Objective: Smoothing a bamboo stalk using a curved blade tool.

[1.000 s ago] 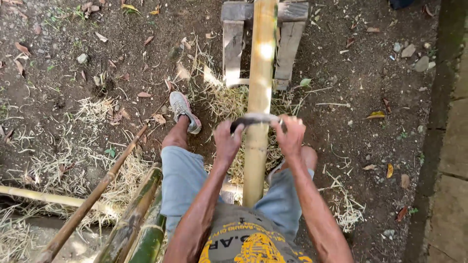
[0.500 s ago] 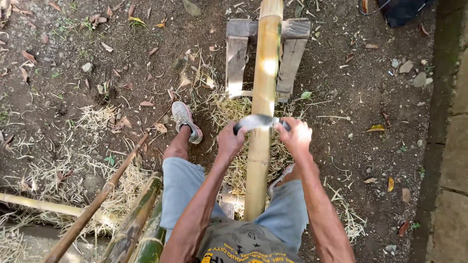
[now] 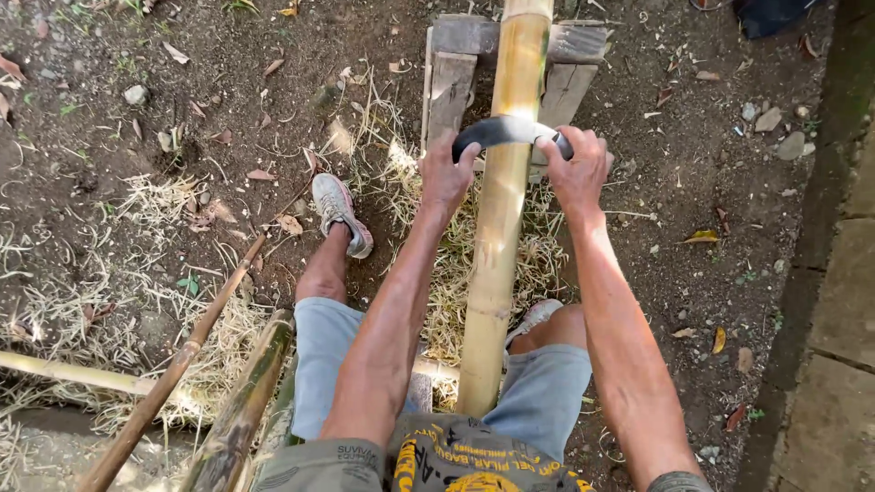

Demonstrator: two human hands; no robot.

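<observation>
Scraping along bamboo pole (image 3: 497,237), which runs from lap to wooden stand (image 3: 456,73) at far end | left hand (image 3: 444,173) and right hand (image 3: 576,169) each clenched on curved blade (image 3: 506,132) straddling pole | judgement: keep pressure even, blade square, knees clear | shavings (image 3: 437,301) underfoot

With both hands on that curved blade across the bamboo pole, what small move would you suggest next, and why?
Probably draw the curved blade back toward the body along the bamboo pole: the left hand and right hand hold its ends at the far reach, near the wooden stand.
</observation>
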